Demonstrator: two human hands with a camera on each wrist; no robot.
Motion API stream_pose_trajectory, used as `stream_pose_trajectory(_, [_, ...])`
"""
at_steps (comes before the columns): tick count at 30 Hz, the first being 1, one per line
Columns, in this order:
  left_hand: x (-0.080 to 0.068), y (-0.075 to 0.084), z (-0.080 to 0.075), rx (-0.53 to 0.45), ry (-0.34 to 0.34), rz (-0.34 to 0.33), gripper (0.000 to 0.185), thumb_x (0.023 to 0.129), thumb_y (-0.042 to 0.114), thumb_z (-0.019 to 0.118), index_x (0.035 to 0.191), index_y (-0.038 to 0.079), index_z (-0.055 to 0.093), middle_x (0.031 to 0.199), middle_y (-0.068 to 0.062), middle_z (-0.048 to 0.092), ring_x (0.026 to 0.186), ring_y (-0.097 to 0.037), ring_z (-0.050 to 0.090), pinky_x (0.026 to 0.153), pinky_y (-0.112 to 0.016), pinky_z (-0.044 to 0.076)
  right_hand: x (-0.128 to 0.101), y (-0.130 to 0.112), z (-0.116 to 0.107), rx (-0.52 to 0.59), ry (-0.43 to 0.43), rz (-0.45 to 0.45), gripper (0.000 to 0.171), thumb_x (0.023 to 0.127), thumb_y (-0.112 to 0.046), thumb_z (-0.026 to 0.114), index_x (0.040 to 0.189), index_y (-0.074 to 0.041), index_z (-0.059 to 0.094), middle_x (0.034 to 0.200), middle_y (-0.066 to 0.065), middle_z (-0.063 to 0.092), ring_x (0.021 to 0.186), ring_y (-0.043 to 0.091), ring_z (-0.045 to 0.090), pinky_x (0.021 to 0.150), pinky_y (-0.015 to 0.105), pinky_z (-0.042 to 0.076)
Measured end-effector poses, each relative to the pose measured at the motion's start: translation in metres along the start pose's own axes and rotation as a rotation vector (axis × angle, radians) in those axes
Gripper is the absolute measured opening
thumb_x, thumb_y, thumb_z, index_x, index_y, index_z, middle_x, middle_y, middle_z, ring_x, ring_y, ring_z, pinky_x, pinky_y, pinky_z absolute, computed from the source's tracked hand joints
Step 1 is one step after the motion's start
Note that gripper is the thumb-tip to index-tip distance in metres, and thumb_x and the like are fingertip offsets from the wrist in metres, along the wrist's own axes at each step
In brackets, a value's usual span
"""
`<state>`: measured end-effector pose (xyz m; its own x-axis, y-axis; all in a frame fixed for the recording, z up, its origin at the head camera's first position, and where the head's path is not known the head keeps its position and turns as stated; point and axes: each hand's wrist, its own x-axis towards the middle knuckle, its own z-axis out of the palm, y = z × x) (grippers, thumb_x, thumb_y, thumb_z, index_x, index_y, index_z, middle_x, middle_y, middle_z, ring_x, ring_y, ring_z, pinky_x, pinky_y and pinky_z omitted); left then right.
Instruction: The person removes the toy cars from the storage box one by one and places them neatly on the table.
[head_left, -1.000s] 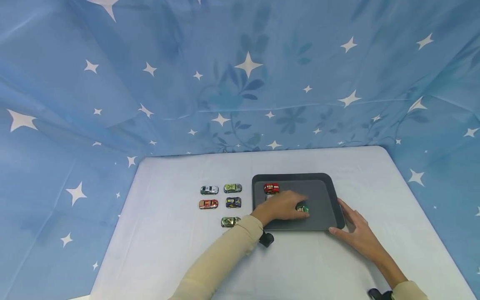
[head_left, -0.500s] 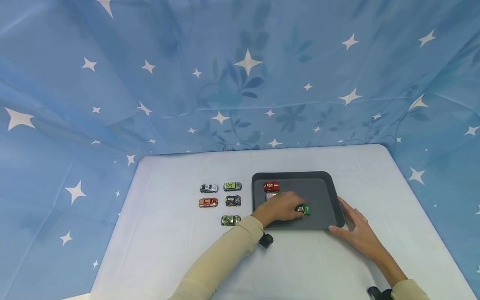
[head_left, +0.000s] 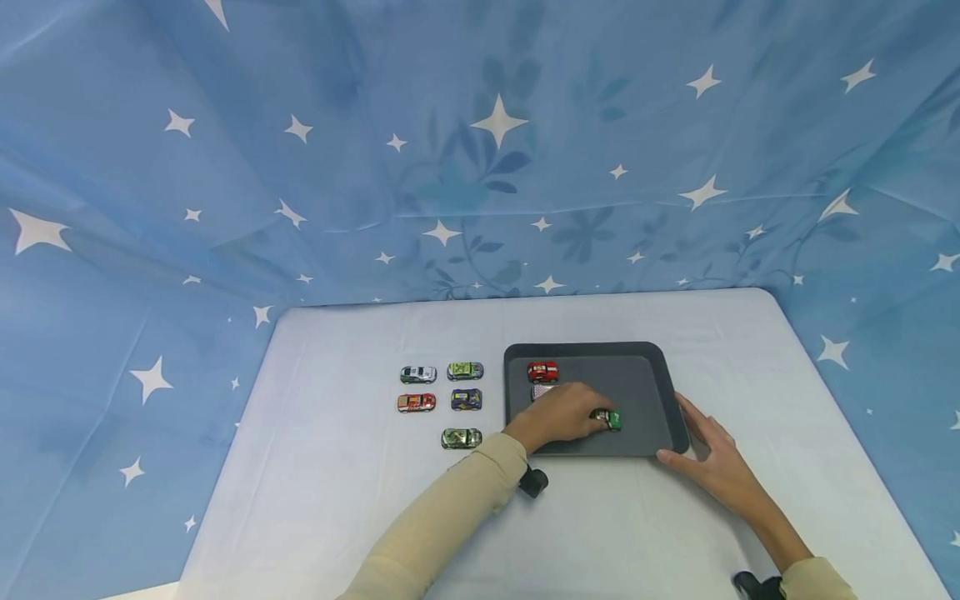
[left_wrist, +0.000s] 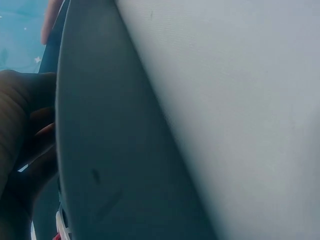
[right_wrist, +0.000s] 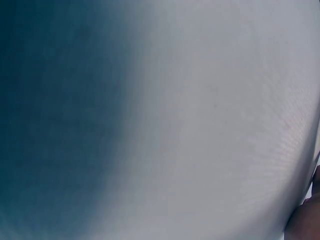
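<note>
In the head view, my left hand (head_left: pixel 566 410) reaches over a dark grey baking tray (head_left: pixel 660 367) and pinches a green toy car (head_left: pixel 611 419) low over the tray floor. Fingers cover the car's left end. A red toy car (head_left: pixel 543 372) sits in the tray's back left, with a pale toy car (head_left: pixel 542 391) in front of it, partly hidden by the hand. My right hand (head_left: pixel 716 467) rests at the tray's front right corner, fingers extended along the outer side and thumb at the front rim. The left wrist view shows the tray's wall (left_wrist: pixel 110 130) hiding part of the left hand (left_wrist: pixel 25 120).
Left of the tray on the white table (head_left: pixel 337 500) lie a silver toy car (head_left: pixel 417 375), a lime toy car (head_left: pixel 465 371), an orange-red toy car (head_left: pixel 416 403), a dark blue toy car (head_left: pixel 467 399) and a camouflage-green toy car (head_left: pixel 461 438). A blue starry curtain (head_left: pixel 337 208) stands behind.
My left hand's fingers, spread about the green toy car a second ago, have drawn together at its left end. The car is turned slightly. My right hand stays at the tray corner.
</note>
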<state>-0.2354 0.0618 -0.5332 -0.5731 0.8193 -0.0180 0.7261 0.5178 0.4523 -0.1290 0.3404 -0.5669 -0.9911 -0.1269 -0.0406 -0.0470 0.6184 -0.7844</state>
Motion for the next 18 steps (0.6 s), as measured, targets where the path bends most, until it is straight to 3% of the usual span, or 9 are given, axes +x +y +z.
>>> stream_pose_trajectory(12, [-0.004,-0.003,-0.004,-0.098,0.021,0.015,0.029,0.103,0.023,0.077,0.13,0.012,0.08,0.12,0.004,0.078,0.1,0.004,0.068,0.085,-0.008,0.048,0.0,0.0,0.0,-0.001,-0.01,0.018,0.1,0.094,-0.031,0.082,0.173,-0.016,0.022,0.162,0.038,0.035,0.143,0.067,0.033,0.123,0.073,-0.002])
stream_pose_trajectory(18, [-0.008,-0.001,-0.012,-0.147,0.038,0.018,0.03,0.103,0.022,0.077,0.131,0.012,0.079,0.122,0.004,0.078,0.089,0.008,0.063,0.079,-0.008,0.046,-0.001,-0.001,-0.001,0.001,-0.024,0.045,0.101,0.095,-0.032,0.081,0.174,-0.017,0.02,0.164,0.037,0.033,0.144,0.066,0.034,0.121,0.076,0.0])
